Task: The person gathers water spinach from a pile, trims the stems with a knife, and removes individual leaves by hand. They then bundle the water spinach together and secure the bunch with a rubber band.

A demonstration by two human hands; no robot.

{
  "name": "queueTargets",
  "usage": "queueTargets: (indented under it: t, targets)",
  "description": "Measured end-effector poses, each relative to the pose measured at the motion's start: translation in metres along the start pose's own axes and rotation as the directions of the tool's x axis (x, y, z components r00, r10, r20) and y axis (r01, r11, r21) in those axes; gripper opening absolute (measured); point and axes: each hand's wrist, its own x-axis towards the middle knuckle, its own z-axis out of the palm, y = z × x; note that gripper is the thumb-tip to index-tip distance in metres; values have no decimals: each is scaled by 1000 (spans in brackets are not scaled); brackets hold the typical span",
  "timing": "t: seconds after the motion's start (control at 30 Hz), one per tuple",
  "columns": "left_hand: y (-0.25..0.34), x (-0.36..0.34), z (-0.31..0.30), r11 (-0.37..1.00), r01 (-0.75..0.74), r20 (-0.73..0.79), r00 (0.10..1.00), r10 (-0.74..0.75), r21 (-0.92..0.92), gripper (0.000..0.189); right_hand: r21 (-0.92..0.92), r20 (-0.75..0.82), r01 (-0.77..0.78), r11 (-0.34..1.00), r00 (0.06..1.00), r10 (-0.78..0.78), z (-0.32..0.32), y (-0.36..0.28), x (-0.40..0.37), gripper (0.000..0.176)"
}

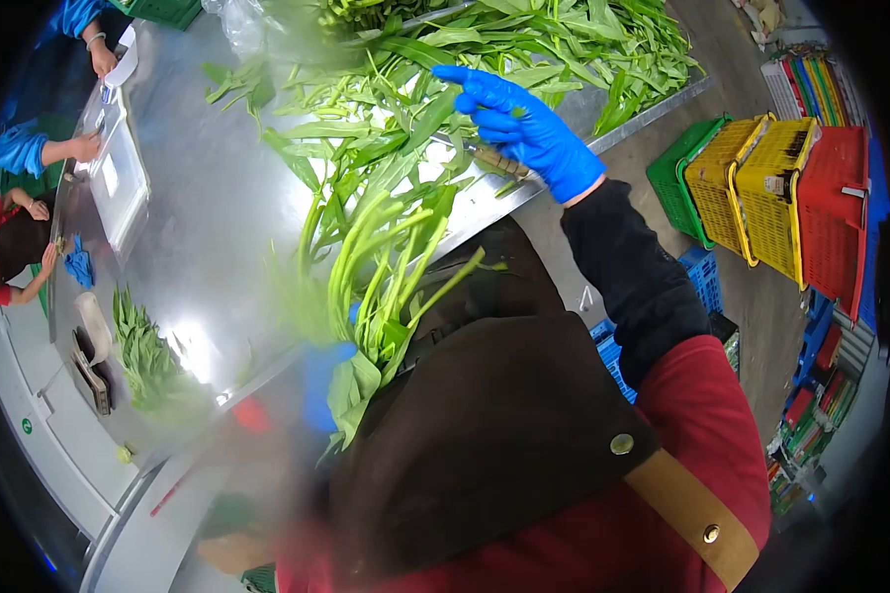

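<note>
My left hand [328,383], in a blue glove and blurred, is closed around a bunch of long-stemmed leafy greens [371,257] held close to my apron. The stems fan upward over the table's edge, and some leaves hang below the hand. My right hand [514,119], also blue-gloved, is above the near edge of the table. Its index finger stretches left toward the loose greens [435,94], while the other fingers are loosely bent. Just beneath it shows a wooden-handled tool [504,162]; its working end is partly hidden among leaves, and no firm grip on it shows.
The metal table [208,119] carries a large leafy heap [603,40] and a smaller green bunch [140,346]. Other people's hands [84,148] are near a white tray [121,183] at the far left. Stacked crates [761,198] stand on the floor at right.
</note>
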Motion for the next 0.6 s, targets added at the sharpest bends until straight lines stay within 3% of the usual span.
queueTargets:
  t: [0.03, 0.07, 0.1, 0.17, 0.2, 0.27, 0.33, 0.37, 0.43, 0.47, 0.5, 0.53, 0.6]
  targets:
    - [0, 0, 2, 1000, 12, -12, 1000, -12, 9, 48, 206, -141, -202, 958, 962, 233, -3, -6, -3, 23]
    - [0, -1, 15, 997, -31, -25, 999, 33, 77, 49, -329, -204, -184, 926, 972, 120, 5, -2, 1, 25]
    - [0, -3, 13, 996, -41, -24, 999, 43, 84, 50, -585, -199, -20, 811, 973, -120, 9, -3, 0, 26]
    - [-5, -4, -1, 999, -40, -2, 999, 40, 29, 51, -928, 2, 199, 315, 849, -528, 21, -18, -9, 30]
    - [-6, -6, 0, 998, -58, -6, 998, 59, 32, 52, -504, -238, -18, 863, 964, -119, 40, -39, -18, 30]
    - [-7, -10, 20, 987, -121, -26, 992, 124, 104, 52, -355, -121, 62, 933, 986, -112, 72, -55, -26, 32]
    - [-7, -7, 27, 974, -159, -8, 987, 162, 162, 53, -693, 163, 232, 682, 973, -165, 87, -54, -27, 24]
    - [-7, -6, 17, 976, -151, 17, 989, 150, 155, 53, -811, 255, 337, 479, 939, -229, 90, -32, -29, 26]
    - [5, -3, 23, 939, -117, 19, 993, 117, 323, 69, -843, 290, 301, 446, 952, -95, 100, -20, -28, 29]
    - [9, 2, 24, 918, -110, 26, 994, 108, 380, 68, -861, 303, 287, 419, 952, -29, 103, -19, -26, 31]
    - [11, -1, 22, 896, -107, 25, 994, 107, 432, 67, -835, 280, 301, 460, 953, -115, 106, -24, -27, 33]
    - [13, -1, 21, 881, -119, 24, 992, 122, 459, 67, -767, 211, 322, 556, 943, -256, 114, 10, -30, 35]
    - [12, 3, 19, 854, -173, 55, 984, 167, 491, 66, -737, 156, 229, 636, 973, -170, 124, 11, -31, 38]
